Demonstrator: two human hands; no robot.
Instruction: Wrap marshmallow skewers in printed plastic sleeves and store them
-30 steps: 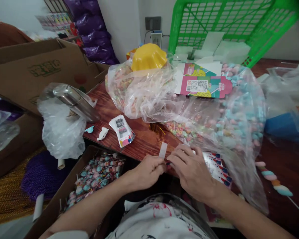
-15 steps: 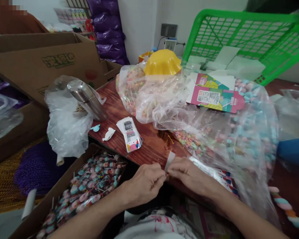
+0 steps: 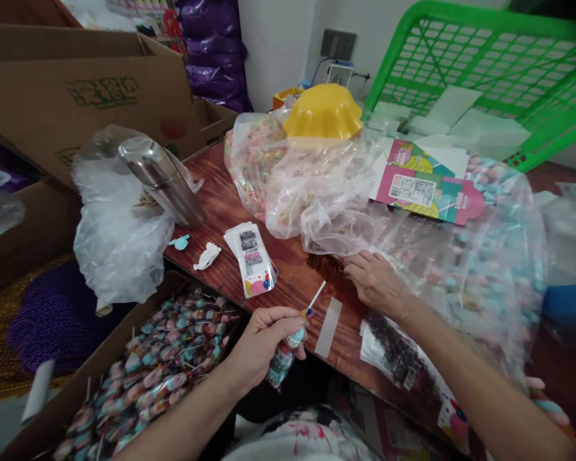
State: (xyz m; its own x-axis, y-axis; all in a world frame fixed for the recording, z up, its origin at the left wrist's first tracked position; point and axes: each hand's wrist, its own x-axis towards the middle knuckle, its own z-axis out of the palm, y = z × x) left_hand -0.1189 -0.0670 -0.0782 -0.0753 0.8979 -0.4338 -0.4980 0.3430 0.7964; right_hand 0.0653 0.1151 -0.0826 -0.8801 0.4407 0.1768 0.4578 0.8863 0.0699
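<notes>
My left hand (image 3: pixel 269 333) grips a wrapped candy stick (image 3: pixel 295 338) over the table's front edge, its white stick pointing up. My right hand (image 3: pixel 374 282) reaches to a small bundle of golden ties (image 3: pixel 327 267); its fingertips are partly hidden against the bundle and the plastic. Between the hands a pale strip (image 3: pixel 329 326) lies on the red-brown table. Printed packets (image 3: pixel 252 259) are stacked left of centre. More clear packets (image 3: pixel 398 355) lie beneath my right forearm.
A carton of wrapped candies (image 3: pixel 173 365) stands at lower left. Behind are a steel flask (image 3: pixel 160 182), clear bags of candy (image 3: pixel 489 256), a yellow bowl (image 3: pixel 322 112), printed cards (image 3: pixel 425 186) and a green basket (image 3: pixel 461 19).
My hands have parted. My right hand has moved up and away to the golden bundle, while the candy stick now shows in my left hand. The view has shifted slightly.
</notes>
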